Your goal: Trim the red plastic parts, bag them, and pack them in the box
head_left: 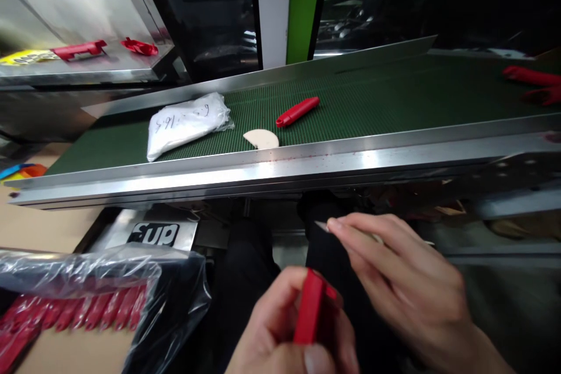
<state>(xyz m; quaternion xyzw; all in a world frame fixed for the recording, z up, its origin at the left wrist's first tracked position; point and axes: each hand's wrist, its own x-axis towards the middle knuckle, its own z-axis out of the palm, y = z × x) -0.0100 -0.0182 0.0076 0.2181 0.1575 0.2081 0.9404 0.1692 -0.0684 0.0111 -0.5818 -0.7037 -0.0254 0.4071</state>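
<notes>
Red plastic part [309,307] — we pinched it upright in left hand [284,333], low centre; right hand [403,286] gripped thin blade [322,225] beside it — slip risked cutting left fingers.

A: What do I have below the conveyor rail [280,166]?

B: A red plastic piece [309,307], flat and narrow, standing nearly upright, lower end buried in my left hand [280,333].

A: And nearer the rail?

B: A thin pale blade [323,225], tip pointing left, pinched in my right hand [403,280], just above the red piece, not touching it.
</notes>
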